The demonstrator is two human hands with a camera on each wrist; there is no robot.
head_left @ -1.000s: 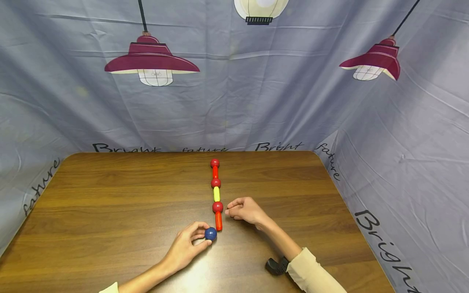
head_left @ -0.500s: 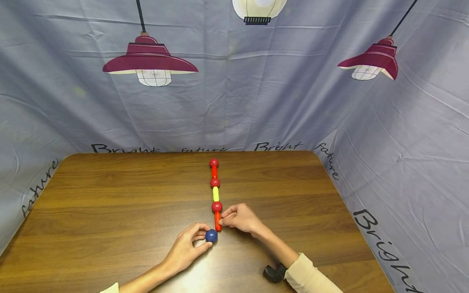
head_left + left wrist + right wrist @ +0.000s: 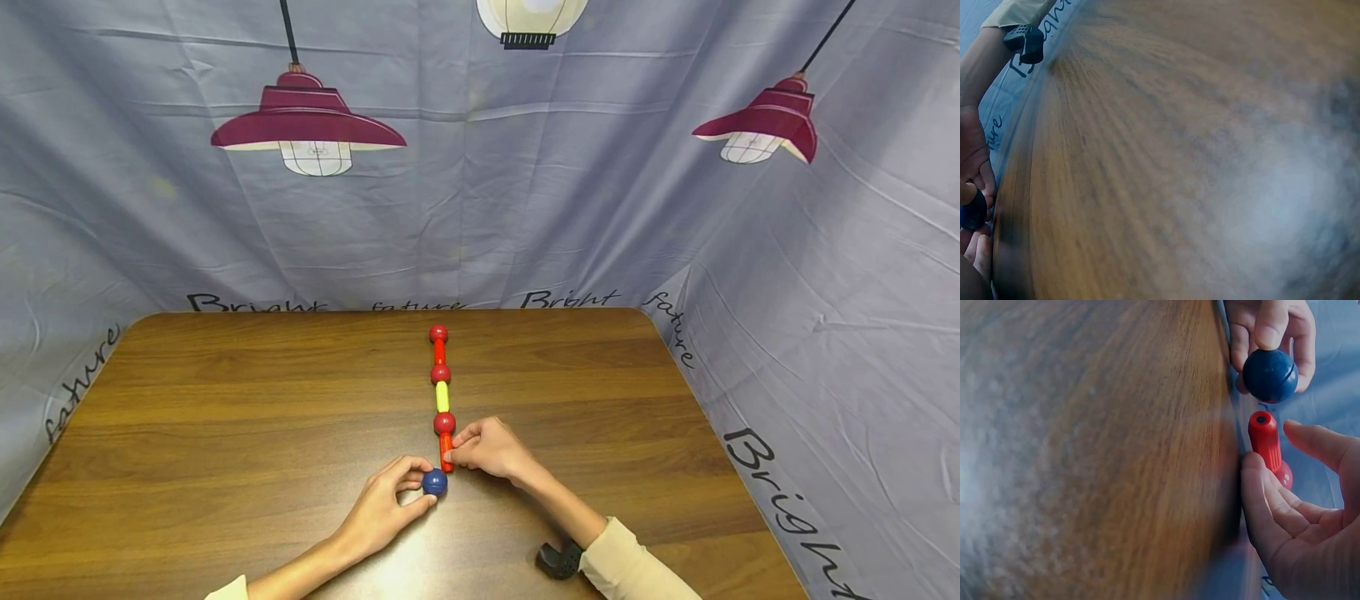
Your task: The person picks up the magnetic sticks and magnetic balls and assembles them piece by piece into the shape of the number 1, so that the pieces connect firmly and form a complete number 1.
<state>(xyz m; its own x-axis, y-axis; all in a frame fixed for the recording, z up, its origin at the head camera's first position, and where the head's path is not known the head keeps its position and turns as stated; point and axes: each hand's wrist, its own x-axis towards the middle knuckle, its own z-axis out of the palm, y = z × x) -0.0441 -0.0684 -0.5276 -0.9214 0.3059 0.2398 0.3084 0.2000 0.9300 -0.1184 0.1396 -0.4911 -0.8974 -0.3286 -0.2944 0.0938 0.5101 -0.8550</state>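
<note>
My left hand (image 3: 382, 504) pinches a shiny blue ball (image 3: 435, 482) between thumb and fingers. A straight chain lies on the table: three red balls joined by red and yellow rods, ending nearest me in a ribbed red rod (image 3: 446, 452). The blue ball (image 3: 1270, 375) is right by this rod's near end, with a narrow gap in the right wrist view. My right hand (image 3: 491, 447) straddles the red rod. One fingertip (image 3: 1252, 460) is at the rod's side, while the thumb stands slightly apart from it. The yellow rod (image 3: 442, 397) is mid-chain, beyond both hands.
The wooden table (image 3: 225, 417) ends at a patterned cloth backdrop (image 3: 450, 208) behind and at the sides. A black device (image 3: 558, 560) is on the right wrist, beside the cream sleeve (image 3: 633, 562).
My right hand has moved toward me and left, from beside the nearest red ball to around the red rod. My left hand has shifted very slightly right with the blue ball.
</note>
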